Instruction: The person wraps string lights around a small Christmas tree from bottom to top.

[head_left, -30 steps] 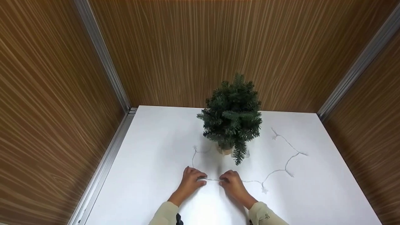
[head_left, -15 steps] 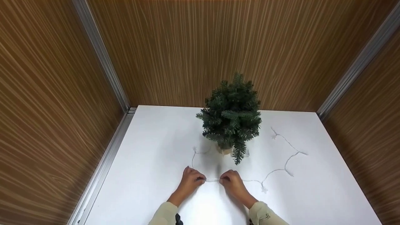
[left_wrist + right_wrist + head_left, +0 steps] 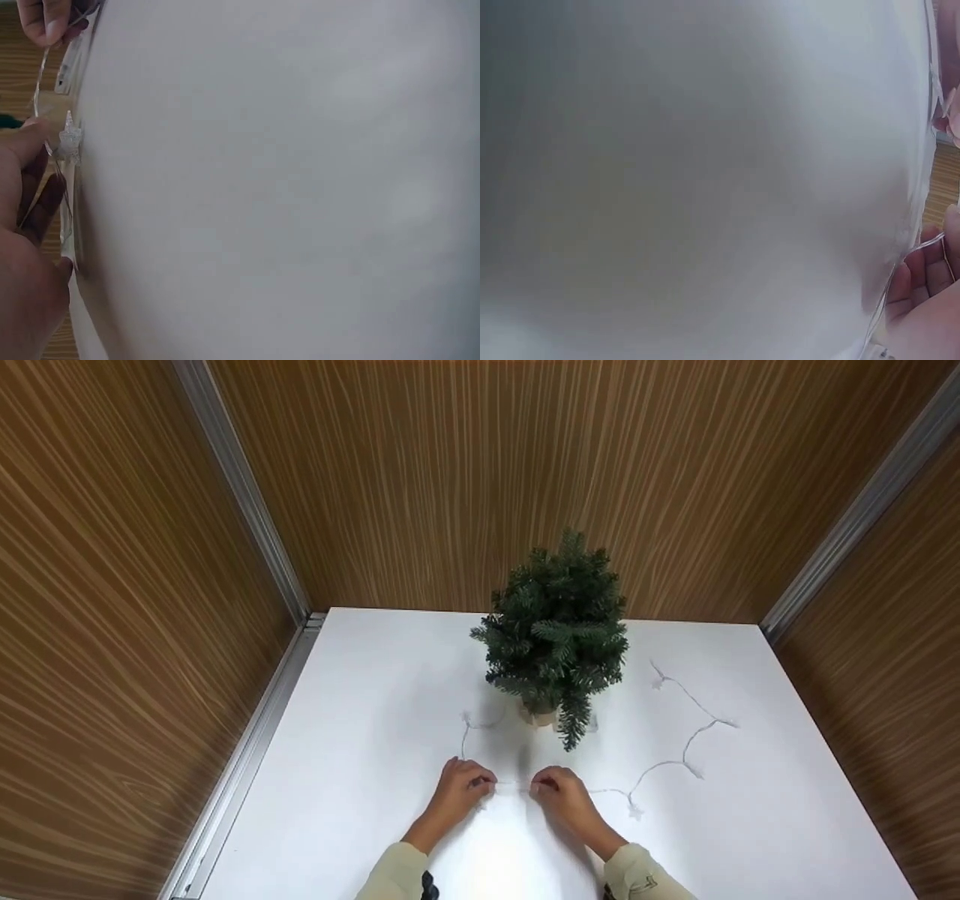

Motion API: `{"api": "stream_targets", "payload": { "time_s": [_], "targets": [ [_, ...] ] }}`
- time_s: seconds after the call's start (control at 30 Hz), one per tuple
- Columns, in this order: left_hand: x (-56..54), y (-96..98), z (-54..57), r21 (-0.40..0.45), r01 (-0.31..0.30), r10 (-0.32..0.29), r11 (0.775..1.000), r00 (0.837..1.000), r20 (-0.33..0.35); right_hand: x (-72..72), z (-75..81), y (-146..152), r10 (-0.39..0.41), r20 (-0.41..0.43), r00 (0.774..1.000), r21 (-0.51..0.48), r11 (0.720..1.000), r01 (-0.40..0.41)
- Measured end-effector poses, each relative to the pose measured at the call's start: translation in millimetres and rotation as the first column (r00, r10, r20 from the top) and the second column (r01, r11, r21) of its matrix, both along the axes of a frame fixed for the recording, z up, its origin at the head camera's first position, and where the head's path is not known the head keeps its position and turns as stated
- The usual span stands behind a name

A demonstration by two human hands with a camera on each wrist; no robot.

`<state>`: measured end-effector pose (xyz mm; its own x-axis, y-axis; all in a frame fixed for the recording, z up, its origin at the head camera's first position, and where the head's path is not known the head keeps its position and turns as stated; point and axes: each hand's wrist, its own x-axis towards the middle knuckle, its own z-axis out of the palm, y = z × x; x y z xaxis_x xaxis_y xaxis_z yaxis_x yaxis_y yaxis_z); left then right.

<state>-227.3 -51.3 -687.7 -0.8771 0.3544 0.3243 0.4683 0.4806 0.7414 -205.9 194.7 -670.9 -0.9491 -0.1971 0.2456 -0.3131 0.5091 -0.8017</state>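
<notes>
A string of star lights (image 3: 660,766) with a clear thin wire lies across the white table, and its middle runs between my two hands. My left hand (image 3: 459,791) pinches the wire between thumb and forefinger. One clear star bulb (image 3: 70,141) hangs just beside those fingers in the left wrist view. A short stretch of wire away, my right hand (image 3: 568,801) pinches the same string. In the right wrist view, the wire trails past the curled fingers of the right hand (image 3: 922,289). Behind both hands stands a small artificial Christmas tree (image 3: 556,630).
The tree rests on a pale base (image 3: 538,717), with a small clear item (image 3: 592,724) by its right side. The string's left end curves toward the base; its right end winds up the table. Wood-grain panels (image 3: 480,487) with metal frame strips enclose the white table (image 3: 360,675).
My hands have drawn slightly apart, the right one shifting a little rightward. A star bulb now shows below my left hand. The tree has stayed in place.
</notes>
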Motion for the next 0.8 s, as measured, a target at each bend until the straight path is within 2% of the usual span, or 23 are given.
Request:
{"api": "stream_targets", "payload": {
  "time_s": [0.1, 0.3, 0.37, 0.53, 0.7, 0.8],
  "targets": [
    [0.6, 1.9, 5.2, 0.007, 0.005, -0.005, 1.000, 1.000, -0.005, 0.8, 4.5, 1.4, 0.007, 0.019, 1.000, -0.024, 1.000, -0.006],
    [5.5, 9.4, 25.2, -0.019, -0.038, 0.039, 0.999, 0.994, 0.105, 1.2, 13.6, 1.3, 0.014, 0.057, 0.998, -0.049, 0.999, -0.012],
    [5.8, 12.1, 30.3, -0.032, -0.041, 0.044, 0.999, 0.993, 0.108, 2.6, 18.8, 0.4, 0.020, 0.071, 0.997, -0.070, 0.997, -0.015],
    [6.0, 15.7, 40.2, -0.051, -0.017, 0.019, 0.999, 0.999, 0.048, 7.1, 33.3, 0.5, 0.028, 0.057, 0.998, -0.120, 0.993, -0.021],
    [7.7, 15.9, 53.5, -0.053, -0.005, 0.007, 0.999, 0.999, 0.039, 9.0, 46.6, 3.3, -0.006, -0.007, 1.000, -0.114, 0.993, 0.005],
    [6.7, 15.0, 62.8, -0.059, 0.002, -0.001, 0.998, 1.000, 0.003, 10.7, 56.0, 5.8, -0.025, -0.025, 0.999, -0.102, 0.995, 0.022]
  ]
}}
